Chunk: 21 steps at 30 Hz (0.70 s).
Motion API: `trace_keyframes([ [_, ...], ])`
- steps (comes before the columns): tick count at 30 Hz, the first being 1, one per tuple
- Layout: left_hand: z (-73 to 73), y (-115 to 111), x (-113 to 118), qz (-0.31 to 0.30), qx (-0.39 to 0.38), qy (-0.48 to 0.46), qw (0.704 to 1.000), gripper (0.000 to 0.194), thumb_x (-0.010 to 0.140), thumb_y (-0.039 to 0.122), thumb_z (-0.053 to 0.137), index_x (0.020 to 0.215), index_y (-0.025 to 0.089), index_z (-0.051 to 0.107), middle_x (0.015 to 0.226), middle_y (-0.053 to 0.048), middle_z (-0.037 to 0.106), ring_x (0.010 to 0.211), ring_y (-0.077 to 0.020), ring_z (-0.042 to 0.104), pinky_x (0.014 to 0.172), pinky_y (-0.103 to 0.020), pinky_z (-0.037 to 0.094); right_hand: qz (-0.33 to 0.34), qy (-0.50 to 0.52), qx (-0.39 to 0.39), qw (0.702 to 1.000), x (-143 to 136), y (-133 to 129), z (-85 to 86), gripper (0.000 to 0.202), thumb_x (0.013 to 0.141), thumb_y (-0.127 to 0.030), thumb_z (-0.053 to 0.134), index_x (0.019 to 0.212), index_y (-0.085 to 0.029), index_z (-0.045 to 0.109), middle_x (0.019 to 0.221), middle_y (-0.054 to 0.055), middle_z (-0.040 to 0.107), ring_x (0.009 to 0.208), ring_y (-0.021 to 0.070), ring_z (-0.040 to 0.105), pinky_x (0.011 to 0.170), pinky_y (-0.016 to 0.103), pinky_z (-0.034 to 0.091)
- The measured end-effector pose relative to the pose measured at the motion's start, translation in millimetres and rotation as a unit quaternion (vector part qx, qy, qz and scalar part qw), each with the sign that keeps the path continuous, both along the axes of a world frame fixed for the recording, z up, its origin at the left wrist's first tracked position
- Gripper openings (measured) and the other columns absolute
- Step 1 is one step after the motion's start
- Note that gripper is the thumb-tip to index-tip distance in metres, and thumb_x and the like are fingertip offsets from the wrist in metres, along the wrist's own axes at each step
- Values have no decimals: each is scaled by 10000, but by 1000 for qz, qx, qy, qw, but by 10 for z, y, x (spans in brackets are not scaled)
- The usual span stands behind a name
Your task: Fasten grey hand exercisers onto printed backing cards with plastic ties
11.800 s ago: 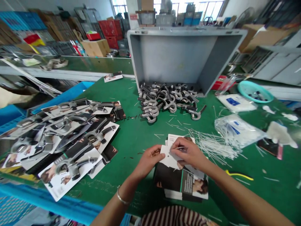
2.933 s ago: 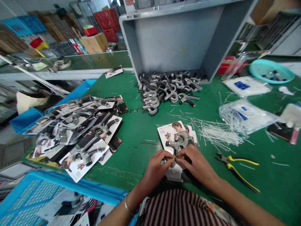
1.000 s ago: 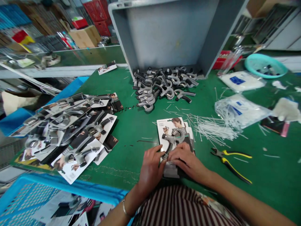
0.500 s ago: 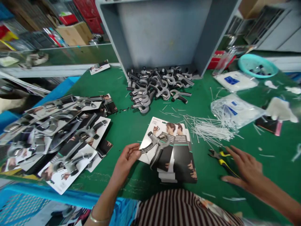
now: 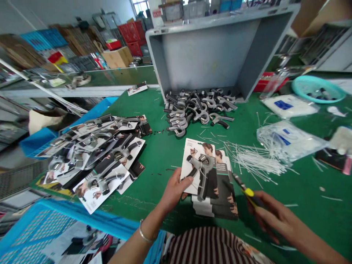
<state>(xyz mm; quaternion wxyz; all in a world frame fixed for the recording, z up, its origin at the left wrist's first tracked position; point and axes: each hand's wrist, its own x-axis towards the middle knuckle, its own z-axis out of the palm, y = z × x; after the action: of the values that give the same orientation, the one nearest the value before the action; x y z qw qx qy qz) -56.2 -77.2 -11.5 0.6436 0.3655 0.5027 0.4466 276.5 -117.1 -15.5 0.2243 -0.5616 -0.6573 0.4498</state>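
Note:
My left hand (image 5: 174,189) grips the lower left edge of a printed backing card (image 5: 187,168), its thumb on the front. On that card lies a grey and black hand grip strengthener (image 5: 204,172), with a thin white tie around it. Beneath and to the right is a stack of more cards (image 5: 224,198). My right hand (image 5: 271,214) is closed round yellow and black cutting pliers (image 5: 249,193), their jaws pointing up and left toward the stack's right edge. Whether the jaws are parted is blurred.
Carded strengtheners (image 5: 107,157) are piled at left. Loose strengtheners (image 5: 198,106) spill from a tipped grey crate (image 5: 209,55). White cable ties (image 5: 255,159) and plastic bags (image 5: 291,139) lie at right, a turquoise basin (image 5: 319,89) behind. A blue basket (image 5: 35,229) stands at lower left.
My right hand has picked up the pliers from the table and brought them left toward the cards. My left hand has taken a fuller hold on the card. The camera view has shifted.

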Motion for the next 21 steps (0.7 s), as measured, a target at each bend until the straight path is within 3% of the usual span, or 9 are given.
trace_keyframes([
  [3,42,-18,88,7,5,18,1000,340,810,347,666,1082,172,560,741,38,587,472,-56,438,413,-160,324,114,-106,101,983,-395,191,48,376,882,-359,568,1232,-225,530,1102,107,672,943,266,660,820,415,556],
  [6,68,-63,70,6,-3,47,999,374,799,349,670,1111,167,573,752,21,623,491,-76,482,448,-178,357,156,-214,230,936,-546,366,69,472,841,-285,578,1295,-182,503,1215,146,611,1066,304,584,915,483,491],
  [8,60,-94,33,8,-15,47,999,372,797,349,667,1106,163,575,743,20,628,485,-82,481,465,-192,375,170,-256,273,912,-583,431,98,524,829,-289,583,1329,-161,490,1248,159,585,1101,325,535,943,520,453],
  [16,2,-81,-41,12,17,92,996,367,795,355,663,1120,188,637,820,-24,688,675,-177,603,604,-252,455,196,-282,302,889,-737,518,213,582,829,-318,590,1367,-128,472,1260,166,564,1100,327,476,972,519,418],
  [21,5,-33,-69,-3,20,102,995,380,778,361,684,1116,192,650,868,-42,702,694,-186,605,582,-244,441,209,-283,303,886,-737,583,84,473,855,-277,561,1302,-131,509,1173,173,603,1032,310,541,875,470,496],
])
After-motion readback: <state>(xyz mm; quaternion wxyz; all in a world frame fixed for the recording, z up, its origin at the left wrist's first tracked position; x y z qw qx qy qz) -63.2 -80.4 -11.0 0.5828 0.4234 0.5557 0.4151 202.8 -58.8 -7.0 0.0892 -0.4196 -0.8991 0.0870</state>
